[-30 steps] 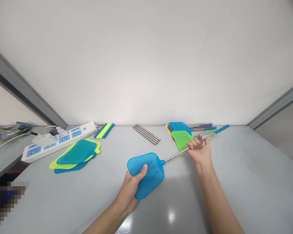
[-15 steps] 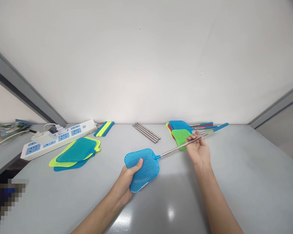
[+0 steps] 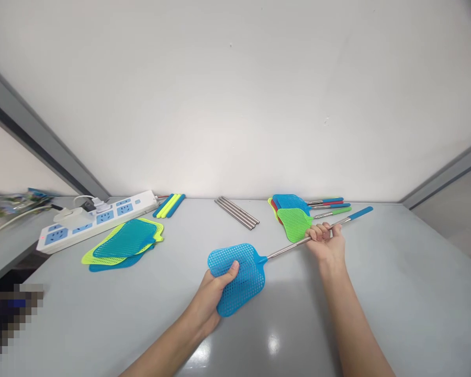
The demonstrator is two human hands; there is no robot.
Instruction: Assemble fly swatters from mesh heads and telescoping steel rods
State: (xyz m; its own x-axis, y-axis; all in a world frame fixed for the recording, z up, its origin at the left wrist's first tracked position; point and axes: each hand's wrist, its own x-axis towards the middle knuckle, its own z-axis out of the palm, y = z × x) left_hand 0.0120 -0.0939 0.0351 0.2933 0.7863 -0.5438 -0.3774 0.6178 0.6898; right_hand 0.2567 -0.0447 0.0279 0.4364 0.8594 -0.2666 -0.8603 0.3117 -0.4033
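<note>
My left hand (image 3: 215, 293) grips the blue mesh head of a fly swatter (image 3: 245, 277), thumb on top and the other fingers hidden underneath. The swatter is held above the table, its metal rod slanting up to the right. Around that rod, near the blue handle, my right hand (image 3: 325, 243) has its fingers curled. Just behind the right hand lies a pile of swatters (image 3: 294, 222) with blue, green, red and yellow heads, their handles pointing right.
Bare metal rods (image 3: 236, 212) lie by the wall. Farther left are blue and yellow handle sleeves (image 3: 168, 206), a stack of loose swatter heads (image 3: 125, 242) and a white power strip (image 3: 98, 222) with plugs in it. A plastic bag (image 3: 15, 205) sits at far left.
The swatter and both hands have shifted slightly right and down. My right hand's fingers, looser before, now wrap around the rod.
</note>
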